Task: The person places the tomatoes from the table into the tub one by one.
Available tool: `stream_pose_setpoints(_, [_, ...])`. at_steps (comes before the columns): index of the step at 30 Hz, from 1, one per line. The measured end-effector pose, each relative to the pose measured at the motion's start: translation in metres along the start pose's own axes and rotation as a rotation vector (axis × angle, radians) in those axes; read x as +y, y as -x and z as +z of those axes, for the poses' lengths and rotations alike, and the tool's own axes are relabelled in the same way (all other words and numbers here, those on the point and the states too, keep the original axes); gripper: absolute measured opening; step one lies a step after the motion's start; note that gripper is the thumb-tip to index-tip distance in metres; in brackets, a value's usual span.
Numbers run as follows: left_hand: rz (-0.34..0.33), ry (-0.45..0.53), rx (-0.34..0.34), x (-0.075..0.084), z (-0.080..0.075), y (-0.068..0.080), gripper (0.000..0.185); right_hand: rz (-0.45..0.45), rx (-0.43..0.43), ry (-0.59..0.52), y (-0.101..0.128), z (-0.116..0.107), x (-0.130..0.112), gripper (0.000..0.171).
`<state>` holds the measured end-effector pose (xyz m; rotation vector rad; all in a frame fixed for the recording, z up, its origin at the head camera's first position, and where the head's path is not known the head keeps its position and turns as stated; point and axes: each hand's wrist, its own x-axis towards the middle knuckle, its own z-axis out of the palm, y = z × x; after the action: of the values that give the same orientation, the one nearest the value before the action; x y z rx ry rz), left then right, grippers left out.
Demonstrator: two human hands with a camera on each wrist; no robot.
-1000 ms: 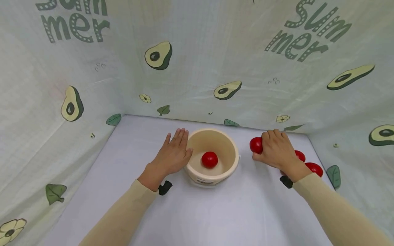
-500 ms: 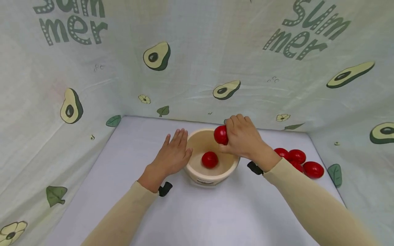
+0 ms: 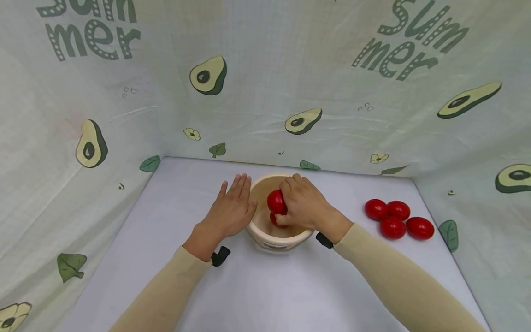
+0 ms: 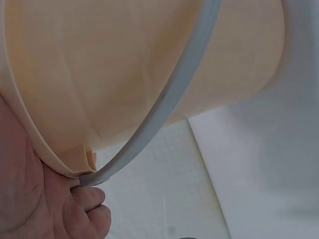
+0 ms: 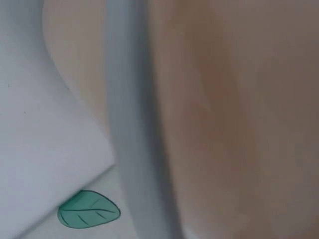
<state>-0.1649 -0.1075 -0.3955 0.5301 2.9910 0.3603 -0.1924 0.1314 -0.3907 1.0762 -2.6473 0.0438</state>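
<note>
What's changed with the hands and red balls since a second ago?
The right hand, gripping a red ball, has moved left from beside the bucket to its opening, partly hiding the ball inside. Nothing was newly grasped or let go. The left hand still touches the bucket's rim; the four balls on the right stayed put.

The head view looks forward and down from above into the bucket [image 3: 279, 240] on the tabletop [image 3: 269, 290]. Both wrist views face the bucket's outer wall [image 4: 99, 64] from close by, sharing its handle [image 4: 154, 114]; the right is nearest.
</note>
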Motion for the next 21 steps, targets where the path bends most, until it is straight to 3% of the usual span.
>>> stream_pose_setpoints(13, [-0.007,-0.022,0.034,-0.0007,-0.0007,0.0024,0.073,-0.017,-0.030,0.009,0.0001,0.0056,-0.0020,0.060])
stream_pose_setpoints(21, [-0.009,-0.017,0.019,-0.0011,0.0007,0.0006,0.073,-0.029,-0.023,0.013,-0.0008,0.0069,-0.0013,0.057])
